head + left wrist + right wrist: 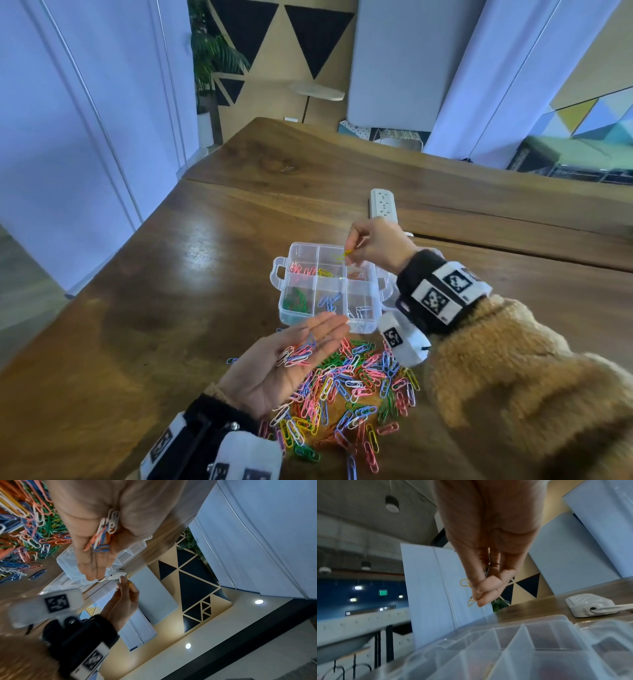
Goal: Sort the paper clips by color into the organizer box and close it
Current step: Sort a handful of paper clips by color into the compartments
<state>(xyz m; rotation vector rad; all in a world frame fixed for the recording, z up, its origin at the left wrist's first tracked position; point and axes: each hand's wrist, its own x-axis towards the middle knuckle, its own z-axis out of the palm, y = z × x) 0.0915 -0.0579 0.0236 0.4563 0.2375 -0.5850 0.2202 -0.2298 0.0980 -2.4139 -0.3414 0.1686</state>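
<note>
A clear organizer box (363, 327) stands open on the wooden table, with pink, yellow, orange, green, blue and white clips in separate compartments. My right hand (371, 245) hovers over its far middle compartment and pinches a yellow paper clip (344, 255), which also shows at the fingertips (481, 596) in the right wrist view. My left hand (291, 363) lies palm up just in front of the box, fingers straight, carrying a small bunch of pink, white and blue clips (298, 354) (104, 534). A large mixed pile of clips (349, 394) lies on the table beside it.
A white power strip (383, 207) lies on the table behind the box, its cable end near the box's lid (607, 632). The table's left edge (113, 270) runs diagonally. Blue-white panels stand beyond the table.
</note>
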